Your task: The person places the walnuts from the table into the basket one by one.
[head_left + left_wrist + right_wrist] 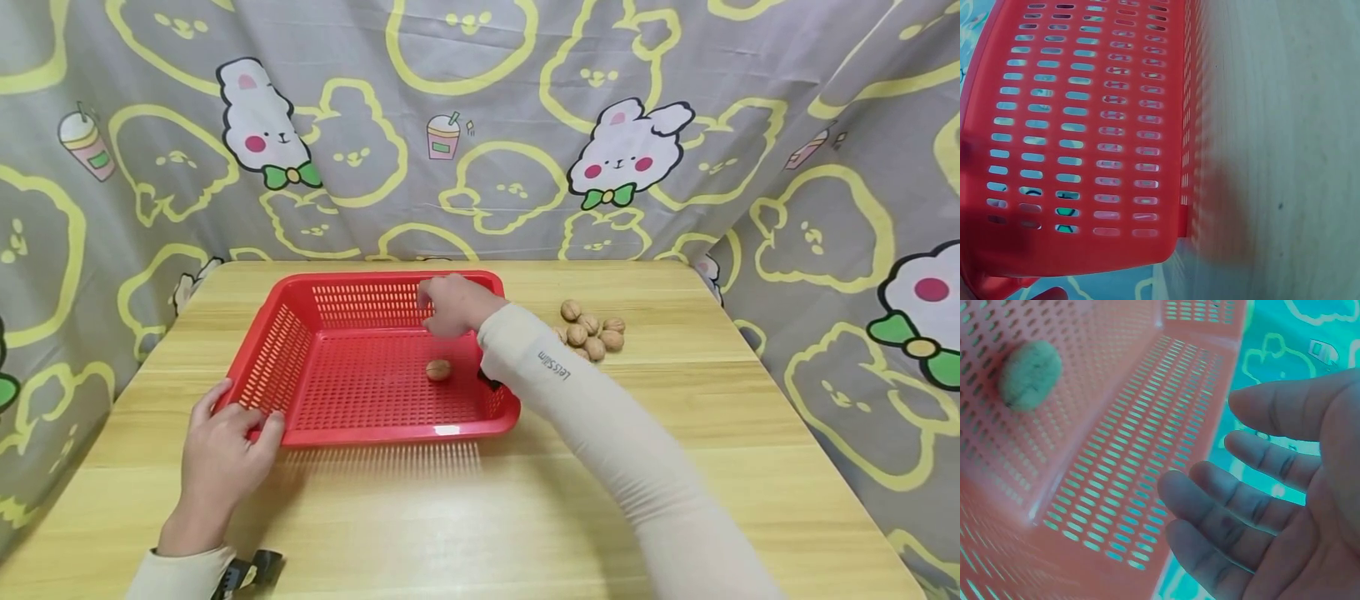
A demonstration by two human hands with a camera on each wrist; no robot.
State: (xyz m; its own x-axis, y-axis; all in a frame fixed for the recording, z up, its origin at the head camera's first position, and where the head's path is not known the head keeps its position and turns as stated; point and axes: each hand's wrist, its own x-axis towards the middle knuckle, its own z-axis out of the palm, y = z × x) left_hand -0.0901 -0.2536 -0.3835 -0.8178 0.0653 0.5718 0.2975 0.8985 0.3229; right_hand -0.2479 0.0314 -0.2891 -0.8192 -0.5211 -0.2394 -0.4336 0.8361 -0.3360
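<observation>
A red plastic basket (390, 435) with slotted walls stands on the wooden table, one walnut (438, 370) lying on its floor. My left hand (225, 454) grips the basket's near left corner, fingers over the rim; in the left wrist view the basket's slotted wall (1085, 250) fills the left side. Over the basket's right part hangs my right hand (456, 307), holding nothing. The right wrist view shows the right hand (1272, 487) with fingers spread and relaxed, apart from the walnut (1030, 375) in the basket.
Several walnuts (576, 334) lie in a loose group on the table (712, 417), right of the basket and beyond the right forearm. A patterned grey curtain (510, 108) hangs behind the table and along its sides.
</observation>
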